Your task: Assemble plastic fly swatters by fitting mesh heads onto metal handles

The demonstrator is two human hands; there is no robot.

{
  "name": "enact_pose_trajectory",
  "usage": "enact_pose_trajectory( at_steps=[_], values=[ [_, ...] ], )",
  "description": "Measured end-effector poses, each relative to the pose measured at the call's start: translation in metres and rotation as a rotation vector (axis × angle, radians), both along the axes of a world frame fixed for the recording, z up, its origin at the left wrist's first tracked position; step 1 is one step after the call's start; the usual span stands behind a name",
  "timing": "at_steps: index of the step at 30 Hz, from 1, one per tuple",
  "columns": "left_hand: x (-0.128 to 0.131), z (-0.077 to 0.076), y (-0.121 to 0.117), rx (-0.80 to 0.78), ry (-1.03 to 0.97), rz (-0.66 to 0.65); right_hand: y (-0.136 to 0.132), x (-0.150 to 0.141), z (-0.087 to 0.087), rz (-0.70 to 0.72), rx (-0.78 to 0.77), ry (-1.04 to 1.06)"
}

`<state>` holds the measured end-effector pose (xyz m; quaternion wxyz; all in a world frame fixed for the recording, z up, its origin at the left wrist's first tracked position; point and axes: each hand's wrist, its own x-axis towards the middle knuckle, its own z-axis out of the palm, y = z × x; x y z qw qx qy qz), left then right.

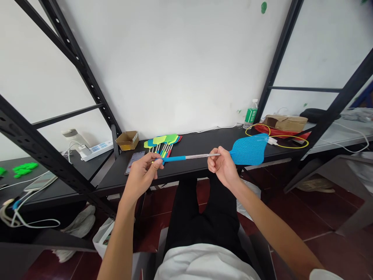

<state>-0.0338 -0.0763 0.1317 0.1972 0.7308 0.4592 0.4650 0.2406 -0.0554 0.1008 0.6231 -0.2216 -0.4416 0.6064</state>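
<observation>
A blue fly swatter point(249, 149) with a metal telescopic shaft is held level above the front of the black table point(204, 142). My left hand point(145, 168) is closed on the end of its blue grip. My right hand point(223, 165) pinches the metal shaft close to the perforated blue head, which points right. Behind my left hand, several more fly swatters point(164, 140) in green, yellow, blue and red lie bunched on the table. A phone point(135, 160) lies just left of them, partly covered by my left hand.
A small open cardboard box point(127, 140) stands at the table's left. Toward the right are a water bottle point(251, 114), a yellow cable point(291, 147) and a brown carton point(285, 122). Black metal posts point(84, 74) frame both sides. A power strip point(97, 151) lies beyond the left post.
</observation>
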Motion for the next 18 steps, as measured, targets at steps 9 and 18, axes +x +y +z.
enact_pose_trajectory(
  at_steps=[9,18],
  values=[
    [0.0,0.002,-0.001,-0.025,0.057,0.067,0.009,-0.001,-0.011,0.021,-0.069,-0.013],
    [-0.002,0.001,-0.001,0.023,0.167,0.078,0.009,-0.001,-0.012,-0.024,-0.079,-0.042]
  ],
)
